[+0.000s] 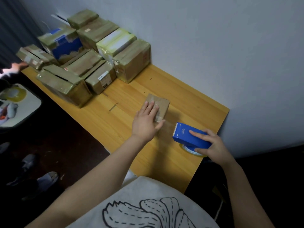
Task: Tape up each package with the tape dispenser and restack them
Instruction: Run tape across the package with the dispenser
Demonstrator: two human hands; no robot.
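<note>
The person stands at a light wooden table [189, 96] pushed against a pale grey wall [230, 46]. Lying alone on the bare wood in the middle of the table, a small flat brown cardboard package [160, 102] has shiny clear tape across its top. The left hand [145, 122] lies flat on the near half of it, the fingers straight and slightly spread, pressing down, and the thumb sticks out past the package's near corner. Just to the right, apart from the package, the right hand [212, 145] holds a blue plastic tape dispenser [185, 134]. Its fingers are curled around the body, and the forefinger is stretched along the top. The dispenser's toothed white cutting edge points toward the package, and a yellowish clear tape roll [189, 149] shows beneath it, low over the table's right edge; I cannot tell whether the roll touches the wood. At the far left end of the table a pile of brown cardboard packages [92, 63], all wrapped in glossy tape, is stacked against the wall, with a blue-and-white printed box [65, 45] among them on the upper layer. The person wears a grey shirt with a black line drawing [148, 203]. On the dark floor to the left sits a pair of grey shoes [47, 178].
</note>
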